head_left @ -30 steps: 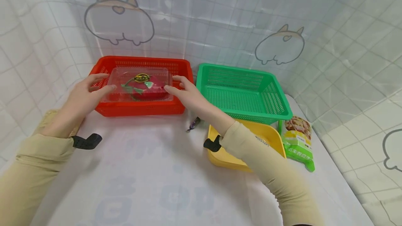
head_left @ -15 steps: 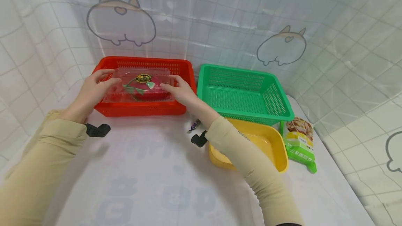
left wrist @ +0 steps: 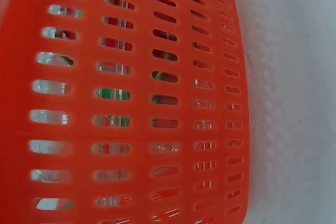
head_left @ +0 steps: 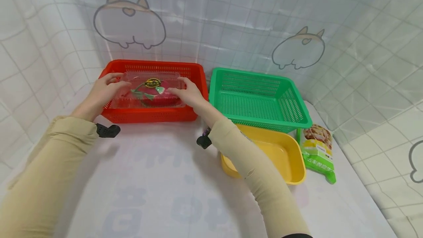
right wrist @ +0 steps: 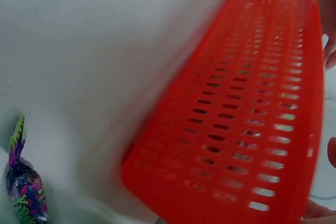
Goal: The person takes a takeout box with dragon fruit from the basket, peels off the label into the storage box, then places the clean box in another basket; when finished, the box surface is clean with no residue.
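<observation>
A clear plastic fruit box (head_left: pixel 145 102) with a black and gold label sits inside the red basket (head_left: pixel 148 116). Through its lid shows a pink-red dragon fruit (head_left: pixel 165 100) with green scales. My left hand (head_left: pixel 105 89) grips the box's left end, thumb toward the lid and fingers behind. At the right end my right hand (head_left: pixel 190 94) holds it the same way, thumb over the lid's corner. In the left wrist view the slotted basket wall (left wrist: pixel 139 129) fills most of the picture and the hand is out of sight. Parts of fingers show past the basket in the right wrist view.
A green basket (head_left: pixel 261 122) stands right of the red one. Before it is a yellow tub (head_left: pixel 290 175), partly behind my right sleeve. A green and yellow food packet (head_left: pixel 317 153) lies at the far right. A purple wrapped candy (right wrist: pixel 27 192) lies near the red basket's front corner.
Both hands have moved inward over the red basket and closed onto the two ends of the fruit box. The box stays in the basket. The head view has shifted slightly.
</observation>
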### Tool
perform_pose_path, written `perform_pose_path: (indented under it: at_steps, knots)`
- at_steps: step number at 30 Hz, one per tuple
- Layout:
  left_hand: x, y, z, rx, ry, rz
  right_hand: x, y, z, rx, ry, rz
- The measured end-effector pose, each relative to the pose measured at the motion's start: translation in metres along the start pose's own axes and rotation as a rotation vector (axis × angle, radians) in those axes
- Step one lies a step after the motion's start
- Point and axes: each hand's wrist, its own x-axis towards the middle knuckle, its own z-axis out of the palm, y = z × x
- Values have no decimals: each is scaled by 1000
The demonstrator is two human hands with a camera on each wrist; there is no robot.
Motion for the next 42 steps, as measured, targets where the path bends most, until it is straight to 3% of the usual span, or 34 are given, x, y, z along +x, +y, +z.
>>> perform_pose_path:
  at_steps: [11, 17, 22, 34, 42]
  knots:
    - [9, -8, 1, -26, -62, -24, 16, 12, 2, -75, 20, -15]
    - [14, -8, 4, 9, -45, -13, 22, 17, -1, -83, 21, -23]
    - [15, -10, 3, 44, -60, -15, 24, 18, 2, -144, 3, -40]
    - [19, -16, -3, 54, -144, -44, 24, 15, 7, -150, -51, -16]
    - [18, -14, -4, 67, -136, -28, 25, 13, 7, -154, -62, -37]
